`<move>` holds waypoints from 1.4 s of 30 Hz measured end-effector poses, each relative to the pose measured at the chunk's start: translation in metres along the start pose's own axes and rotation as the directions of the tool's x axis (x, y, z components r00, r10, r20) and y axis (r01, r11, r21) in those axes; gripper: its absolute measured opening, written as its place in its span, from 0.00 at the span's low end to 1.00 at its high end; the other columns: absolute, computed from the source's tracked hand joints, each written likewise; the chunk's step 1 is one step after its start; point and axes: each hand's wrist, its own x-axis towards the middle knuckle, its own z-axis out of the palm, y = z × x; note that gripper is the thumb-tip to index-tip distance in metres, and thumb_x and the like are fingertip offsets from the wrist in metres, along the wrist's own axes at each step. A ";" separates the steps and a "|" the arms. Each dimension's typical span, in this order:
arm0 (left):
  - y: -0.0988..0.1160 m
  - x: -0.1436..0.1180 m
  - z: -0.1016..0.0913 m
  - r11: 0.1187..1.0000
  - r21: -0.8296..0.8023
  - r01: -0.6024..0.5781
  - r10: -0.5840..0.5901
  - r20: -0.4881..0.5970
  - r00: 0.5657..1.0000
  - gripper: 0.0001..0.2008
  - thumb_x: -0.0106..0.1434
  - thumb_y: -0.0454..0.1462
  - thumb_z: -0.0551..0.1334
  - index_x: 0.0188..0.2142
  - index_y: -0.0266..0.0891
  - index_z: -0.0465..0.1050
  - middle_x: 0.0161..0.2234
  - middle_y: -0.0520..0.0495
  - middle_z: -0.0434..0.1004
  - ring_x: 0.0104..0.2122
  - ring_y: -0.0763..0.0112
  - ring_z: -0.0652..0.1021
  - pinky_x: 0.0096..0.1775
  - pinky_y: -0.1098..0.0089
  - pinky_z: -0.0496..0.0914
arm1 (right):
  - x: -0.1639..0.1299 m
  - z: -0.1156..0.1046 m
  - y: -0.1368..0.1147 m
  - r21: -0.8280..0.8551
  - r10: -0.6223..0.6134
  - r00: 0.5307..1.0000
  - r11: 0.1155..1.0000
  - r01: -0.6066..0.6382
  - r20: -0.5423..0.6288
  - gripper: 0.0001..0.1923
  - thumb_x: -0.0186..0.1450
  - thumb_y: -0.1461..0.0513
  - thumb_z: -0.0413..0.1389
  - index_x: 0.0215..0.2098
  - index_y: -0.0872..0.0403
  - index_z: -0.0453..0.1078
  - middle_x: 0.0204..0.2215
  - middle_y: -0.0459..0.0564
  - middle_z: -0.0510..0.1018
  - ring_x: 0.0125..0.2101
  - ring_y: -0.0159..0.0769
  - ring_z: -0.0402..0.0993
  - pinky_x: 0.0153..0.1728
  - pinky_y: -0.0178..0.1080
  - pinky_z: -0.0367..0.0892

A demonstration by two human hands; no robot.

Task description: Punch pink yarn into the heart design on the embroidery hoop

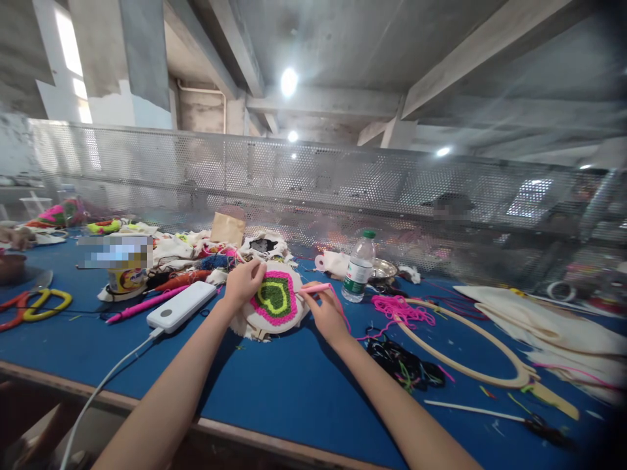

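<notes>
My left hand (pixel 245 282) grips the upper left rim of a round embroidery hoop (pixel 292 274), which is tilted up off the blue table. White cloth is stretched in it, bearing a looped yarn heart (pixel 274 297) in green and lime with a bright pink border. In my right hand (pixel 326 313), closed at the hoop's right edge, is a pink punch needle (pixel 317 288). Its tip points at the cloth beside the pink border. Pink yarn runs from the tool down to a loose pink yarn pile (pixel 402 309) on the right.
A water bottle (pixel 357 271) stands behind my right hand. Rightward lie a large empty wooden hoop (pixel 455 352), black yarn (pixel 404 362) and white cloth (pixel 553 320). Leftward are a white power bank (pixel 181 307) with cable, scissors (pixel 46 305) and a tub (pixel 127 277). Another person's hand (pixel 17 236) shows far left.
</notes>
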 end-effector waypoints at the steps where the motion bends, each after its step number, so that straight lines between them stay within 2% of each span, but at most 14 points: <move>1: 0.000 0.000 0.000 1.000 0.001 0.001 -0.001 0.001 1.000 0.17 0.61 0.45 0.45 0.26 0.40 0.65 0.24 0.49 0.71 0.27 0.70 0.71 0.28 0.74 0.56 | 0.000 0.000 0.000 -0.005 -0.001 1.000 1.000 0.001 0.002 0.14 0.61 0.52 0.46 0.33 0.52 0.67 0.37 0.49 0.73 0.40 0.36 0.66 0.44 0.40 0.59; 6: 0.000 0.000 0.000 1.000 -0.009 -0.030 0.029 -0.028 0.999 0.17 0.61 0.44 0.45 0.25 0.40 0.65 0.24 0.49 0.71 0.26 0.70 0.71 0.27 0.73 0.55 | 0.000 0.000 0.001 -0.042 -0.015 1.000 0.999 0.015 0.004 0.14 0.61 0.52 0.46 0.33 0.52 0.67 0.37 0.50 0.73 0.39 0.36 0.67 0.43 0.39 0.60; 14: 0.004 -0.001 0.001 0.997 0.033 -0.064 0.065 -0.013 0.998 0.19 0.62 0.46 0.42 0.28 0.41 0.66 0.25 0.49 0.72 0.28 0.69 0.72 0.28 0.73 0.57 | -0.001 0.007 -0.001 -0.110 -0.193 0.978 0.973 0.201 0.079 0.10 0.63 0.58 0.45 0.32 0.52 0.67 0.34 0.49 0.72 0.38 0.35 0.65 0.41 0.38 0.59; 16: -0.001 0.000 0.005 0.998 0.064 0.003 -0.004 0.017 1.000 0.19 0.62 0.46 0.42 0.29 0.41 0.67 0.27 0.47 0.73 0.30 0.68 0.73 0.28 0.73 0.57 | 0.000 0.007 0.002 -0.105 -0.128 0.989 0.985 0.135 0.073 0.10 0.62 0.57 0.46 0.37 0.52 0.65 0.37 0.49 0.71 0.37 0.33 0.66 0.40 0.37 0.60; 18: -0.008 0.002 0.008 0.987 0.098 0.128 -0.134 0.055 0.989 0.20 0.62 0.46 0.41 0.32 0.41 0.68 0.30 0.45 0.74 0.31 0.65 0.73 0.29 0.71 0.59 | 0.002 0.003 0.010 -0.117 0.028 0.995 0.993 -0.016 0.100 0.14 0.60 0.57 0.48 0.43 0.52 0.62 0.36 0.48 0.70 0.32 0.32 0.67 0.35 0.36 0.62; 19: -0.011 0.003 0.010 0.973 0.114 0.198 -0.207 0.072 0.976 0.21 0.62 0.46 0.41 0.33 0.40 0.68 0.32 0.44 0.74 0.32 0.63 0.74 0.29 0.70 0.60 | 0.003 0.000 0.015 -0.144 0.119 0.983 0.985 -0.099 0.139 0.16 0.60 0.57 0.49 0.46 0.52 0.60 0.34 0.47 0.71 0.29 0.31 0.67 0.32 0.35 0.62; 21: -0.017 0.004 0.013 0.943 0.140 0.301 -0.317 0.104 0.943 0.21 0.61 0.45 0.41 0.35 0.39 0.69 0.35 0.41 0.74 0.34 0.59 0.74 0.31 0.68 0.62 | 0.002 -0.008 0.027 -0.261 0.269 0.927 0.944 -0.201 0.262 0.15 0.59 0.59 0.49 0.44 0.53 0.62 0.27 0.45 0.71 0.26 0.31 0.67 0.28 0.34 0.60; 23: -0.020 0.005 0.014 0.926 0.161 0.340 -0.362 0.135 0.922 0.21 0.61 0.44 0.42 0.35 0.37 0.70 0.37 0.38 0.74 0.36 0.56 0.74 0.33 0.65 0.63 | -0.001 -0.015 0.034 -0.400 0.350 0.873 0.894 -0.202 0.340 0.11 0.58 0.61 0.49 0.38 0.53 0.67 0.25 0.46 0.72 0.27 0.33 0.68 0.28 0.34 0.59; 25: -0.021 0.005 0.014 0.921 0.174 0.349 -0.376 0.155 0.914 0.22 0.61 0.44 0.42 0.35 0.35 0.70 0.37 0.36 0.74 0.37 0.54 0.74 0.34 0.63 0.64 | -0.003 -0.019 0.034 -0.434 0.344 0.852 0.887 -0.158 0.393 0.09 0.57 0.63 0.50 0.35 0.53 0.69 0.27 0.48 0.74 0.29 0.34 0.69 0.29 0.34 0.59; 28: -0.021 0.005 0.014 0.923 0.177 0.343 -0.371 0.159 0.915 0.23 0.61 0.44 0.42 0.36 0.35 0.71 0.37 0.36 0.74 0.38 0.54 0.74 0.35 0.62 0.65 | -0.004 -0.017 0.023 -0.365 0.252 0.842 0.928 -0.071 0.478 0.11 0.58 0.62 0.48 0.37 0.49 0.69 0.31 0.46 0.75 0.31 0.33 0.70 0.29 0.33 0.58; 30: -0.021 0.005 0.015 0.928 0.176 0.328 -0.356 0.163 0.920 0.23 0.60 0.44 0.42 0.36 0.35 0.71 0.37 0.36 0.74 0.38 0.54 0.74 0.34 0.62 0.65 | -0.003 -0.016 0.017 -0.440 0.288 0.845 0.895 -0.070 0.451 0.12 0.58 0.63 0.47 0.36 0.49 0.70 0.33 0.48 0.76 0.33 0.35 0.70 0.29 0.34 0.58; 33: -0.021 0.005 0.016 0.931 0.187 0.315 -0.346 0.168 0.923 0.23 0.60 0.45 0.42 0.35 0.35 0.71 0.36 0.36 0.74 0.37 0.53 0.74 0.34 0.61 0.65 | 0.001 -0.019 0.015 -0.575 0.395 0.854 0.806 -0.143 0.340 0.15 0.57 0.67 0.46 0.36 0.49 0.70 0.37 0.51 0.75 0.35 0.38 0.70 0.29 0.36 0.58; 38: -0.020 0.005 0.016 0.931 0.193 0.310 -0.343 0.173 0.923 0.23 0.60 0.45 0.41 0.35 0.36 0.71 0.36 0.36 0.74 0.37 0.53 0.74 0.34 0.61 0.65 | 0.002 -0.023 0.019 -0.482 0.351 0.819 0.870 -0.106 0.453 0.15 0.56 0.68 0.44 0.31 0.48 0.71 0.32 0.46 0.76 0.34 0.36 0.70 0.29 0.33 0.57; 42: -0.018 0.004 0.014 0.932 0.187 0.311 -0.344 0.179 0.922 0.23 0.60 0.45 0.42 0.34 0.35 0.71 0.36 0.37 0.74 0.37 0.53 0.74 0.34 0.62 0.65 | 0.003 -0.022 0.017 -0.482 0.348 0.811 0.871 -0.095 0.470 0.16 0.56 0.68 0.45 0.34 0.47 0.71 0.34 0.46 0.76 0.34 0.35 0.70 0.28 0.33 0.57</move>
